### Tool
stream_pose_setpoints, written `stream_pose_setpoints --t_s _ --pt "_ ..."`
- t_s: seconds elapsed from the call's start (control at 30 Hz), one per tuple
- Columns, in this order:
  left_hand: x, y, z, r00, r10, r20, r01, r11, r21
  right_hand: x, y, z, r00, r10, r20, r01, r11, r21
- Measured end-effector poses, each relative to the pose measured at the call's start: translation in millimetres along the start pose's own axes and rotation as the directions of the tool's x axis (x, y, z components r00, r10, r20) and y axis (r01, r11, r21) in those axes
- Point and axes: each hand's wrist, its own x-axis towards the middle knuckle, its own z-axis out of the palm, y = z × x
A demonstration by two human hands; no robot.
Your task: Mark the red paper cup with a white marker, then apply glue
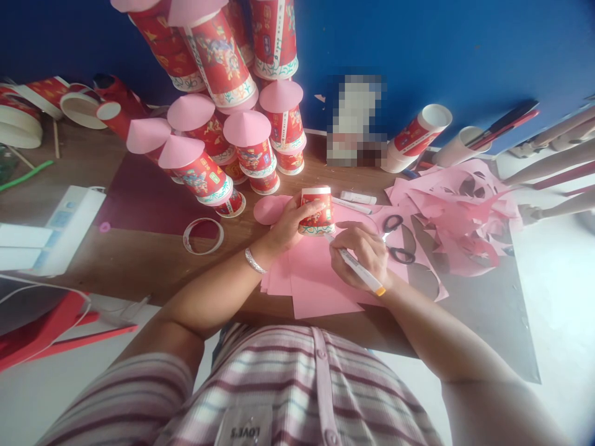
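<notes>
My left hand is wrapped round a red patterned paper cup, with its fingers across the front. Green and blue marks run along the cup's white lower band. In my right hand is a white marker with a yellow-orange end, its tip at or close to that band; I cannot tell if it touches. Under both hands lie pink paper sheets. Black-handled scissors rest on the paper just right of my right hand. A pink paper disc lies behind my left hand.
Several stacked red cups with pink cone tops stand at the back left. Pink paper scraps are heaped on the right. A white ring lies left of my left arm. A cup of pens stands at the back right.
</notes>
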Motion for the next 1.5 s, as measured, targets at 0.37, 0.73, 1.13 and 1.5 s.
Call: stream_pose_setpoints --t_s 0.37,0.73,1.13,1.5 --pt "-0.8 0.5 -3.4 1.0 -0.017 0.022 0.016 0.999 0.037 -1.7 2.4 1.3 1.0 0.03 -0.009 -0.03 0.999 -0.033" --pt "-2.2 2.3 -2.9 1.0 -0.003 0.018 0.002 0.999 0.05 -0.6 2.6 1.4 1.0 0.021 0.013 -0.02 0.998 -0.055" --pt "-0.9 -0.5 -3.6 0.999 -0.042 0.01 0.042 0.999 0.023 -1.3 2.9 3.0 0.999 0.042 -0.006 -0.042 0.994 -0.105" --pt "-3.3 3.8 -3.0 0.999 -0.034 -0.017 0.035 0.999 0.042 -3.6 3.7 2.7 0.999 0.051 0.005 -0.05 0.995 -0.081"
